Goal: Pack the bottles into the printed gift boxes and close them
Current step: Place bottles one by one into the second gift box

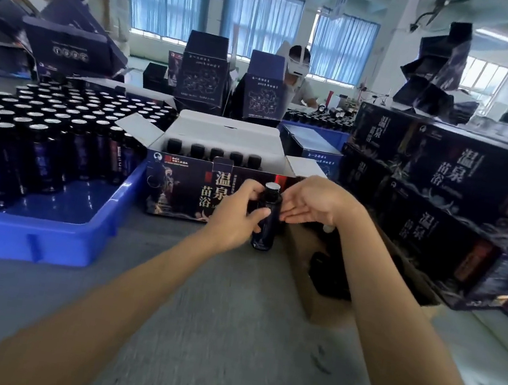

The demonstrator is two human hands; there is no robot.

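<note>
A stack of closed gift boxes [460, 201] fills the right of the frame, so a good share of the packing looks done. At the left, the blue tray [44, 238] holds many rows of loose bottles [42, 130], so I judge that plenty more is left. In the centre stands the open gift box [181, 188], its white flaps raised. One row of dark caps [215, 153] shows along its far side, while the near side seems unfilled, though its inside is mostly hidden. This box looks partly loaded and not yet ready to close. Just in front of it, at mid-frame, the left hand [236, 216] wraps fingers and thumb round a single bottle [267, 217], upright, its base at or just above the grey table [230, 303]. The right hand [316, 201] lies flat-fingered beside the bottle, gripping nothing. Whether its fingertips touch the bottle I cannot tell.
</note>
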